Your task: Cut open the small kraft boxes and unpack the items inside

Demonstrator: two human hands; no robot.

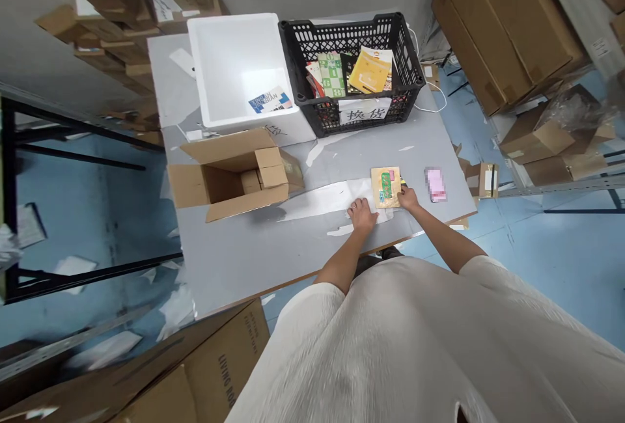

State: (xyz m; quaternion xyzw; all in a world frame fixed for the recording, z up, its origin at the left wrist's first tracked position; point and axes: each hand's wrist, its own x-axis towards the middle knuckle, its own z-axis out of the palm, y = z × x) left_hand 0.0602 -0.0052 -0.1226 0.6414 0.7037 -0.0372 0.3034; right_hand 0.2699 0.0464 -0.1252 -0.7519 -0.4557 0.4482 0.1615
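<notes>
My right hand (408, 199) grips the lower right edge of a gold-coloured book (386, 187) with a green, pink and blue cover design. Something dark and yellow shows just above that hand, too small to make out. My left hand (362, 215) lies with its fingers apart on white wrapping material (322, 200), just left of the book. The white sheet stretches left across the table towards an open cardboard box (190, 186). To the right of my right hand, a pink item (436, 185) rests on the grey table (234, 267).
At the back stand a white foam box (195, 71) with a blue-and-white item inside and a black crate (415, 78) holding several booklets. Cardboard boxes (522, 26) are stacked at the right. A large carton (224, 371) stands below the table's front left.
</notes>
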